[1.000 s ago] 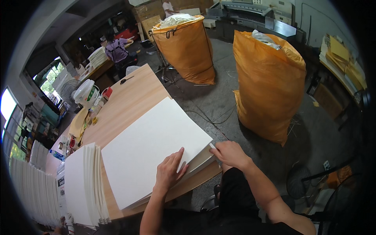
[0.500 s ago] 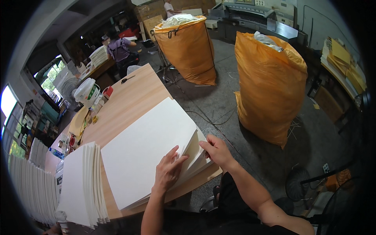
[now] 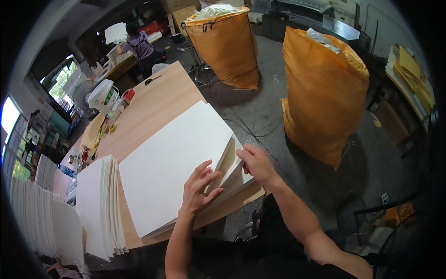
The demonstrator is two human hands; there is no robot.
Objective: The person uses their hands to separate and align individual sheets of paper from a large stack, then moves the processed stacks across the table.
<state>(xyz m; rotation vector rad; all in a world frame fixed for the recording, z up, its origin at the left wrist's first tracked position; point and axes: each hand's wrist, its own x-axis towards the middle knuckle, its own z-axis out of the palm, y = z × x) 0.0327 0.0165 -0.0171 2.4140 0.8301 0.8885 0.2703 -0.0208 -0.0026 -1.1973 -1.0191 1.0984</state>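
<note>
A pile of large white sheets of stiff paper or board lies on the wooden table in front of me. At the near right end the top sheet is lifted from the one below, and a cream-coloured inner face shows in the gap. My right hand is closed in a pinch on the edge of a sheet at that end. Over the top sheet's near edge, my left hand is open, its fingers spread and thumb apart. Whether its fingertips press on the sheet I cannot tell.
Fanned white sheets stand left of the pile, beside a taller white stack. A white bucket, red tape and scissors lie farther along the table. Two orange sacks stand beyond. A person works at the back left.
My left thumb has spread away from the fingers; my right hand keeps its pinch. A white sheet now leans out at the lower-left stack, and the person behind has a white sheet raised nearby.
</note>
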